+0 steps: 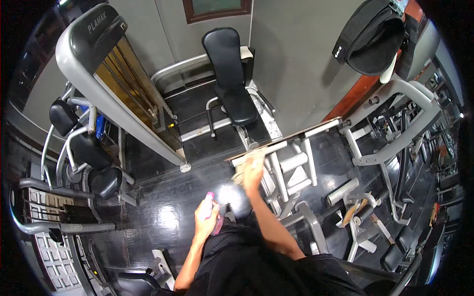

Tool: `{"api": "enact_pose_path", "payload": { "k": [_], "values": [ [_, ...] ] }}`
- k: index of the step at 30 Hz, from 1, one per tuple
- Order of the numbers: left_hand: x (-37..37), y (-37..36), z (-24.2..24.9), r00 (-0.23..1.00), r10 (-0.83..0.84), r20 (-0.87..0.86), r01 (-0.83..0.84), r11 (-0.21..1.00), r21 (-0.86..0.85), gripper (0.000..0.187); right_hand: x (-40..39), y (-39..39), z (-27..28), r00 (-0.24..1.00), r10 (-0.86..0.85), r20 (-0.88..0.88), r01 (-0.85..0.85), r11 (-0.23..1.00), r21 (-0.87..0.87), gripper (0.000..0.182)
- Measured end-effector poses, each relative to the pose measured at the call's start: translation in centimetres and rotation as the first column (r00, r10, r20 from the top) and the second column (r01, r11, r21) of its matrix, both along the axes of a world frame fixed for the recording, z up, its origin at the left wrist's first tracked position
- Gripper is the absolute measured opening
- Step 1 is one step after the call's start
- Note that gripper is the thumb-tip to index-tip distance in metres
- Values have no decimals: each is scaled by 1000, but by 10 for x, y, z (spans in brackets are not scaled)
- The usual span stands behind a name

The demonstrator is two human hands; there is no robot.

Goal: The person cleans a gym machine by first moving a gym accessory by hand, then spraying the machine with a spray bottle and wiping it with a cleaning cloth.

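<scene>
My left hand is closed around a spray bottle with a pink top, held low in front of my body. Its pink head sticks up above my fingers, and the hand hides part of the bottle. Further forward, my right hand grips a beige cloth at the left end of a thin plate, seen nearly edge-on. This plate belongs to a gym machine with silver-white tubes. The cloth appears to touch the plate's end, though my fingers cover the contact.
Ahead is a black padded seat beside a grey wall. A tall weight-stack machine marked PLAMAX rises on the left. A black bag hangs at upper right. More gym machines stand on both sides of the shiny dark floor.
</scene>
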State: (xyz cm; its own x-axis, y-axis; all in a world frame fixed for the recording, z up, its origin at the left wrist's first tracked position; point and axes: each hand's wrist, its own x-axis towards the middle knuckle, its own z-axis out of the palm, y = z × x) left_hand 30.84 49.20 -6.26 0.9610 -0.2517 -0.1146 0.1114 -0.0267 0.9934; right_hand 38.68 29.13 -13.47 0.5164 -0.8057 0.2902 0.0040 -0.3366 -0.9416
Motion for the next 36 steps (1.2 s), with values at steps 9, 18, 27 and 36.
{"api": "enact_pose_path", "payload": {
  "k": [9,18,27,36],
  "values": [
    [7,7,11,998,-42,40,41,999,10,9,-29,-33,17,989,110,-100,-93,982,162,26],
    [15,4,19,991,-125,52,125,992,13,8,-25,37,27,947,277,-166,-237,945,224,45],
    [19,-16,30,974,-209,91,209,978,8,10,-29,-155,21,830,-438,346,75,701,710,32],
    [34,-40,29,980,-148,132,146,989,24,9,29,-124,36,935,-347,79,299,887,352,58]
  ]
}}
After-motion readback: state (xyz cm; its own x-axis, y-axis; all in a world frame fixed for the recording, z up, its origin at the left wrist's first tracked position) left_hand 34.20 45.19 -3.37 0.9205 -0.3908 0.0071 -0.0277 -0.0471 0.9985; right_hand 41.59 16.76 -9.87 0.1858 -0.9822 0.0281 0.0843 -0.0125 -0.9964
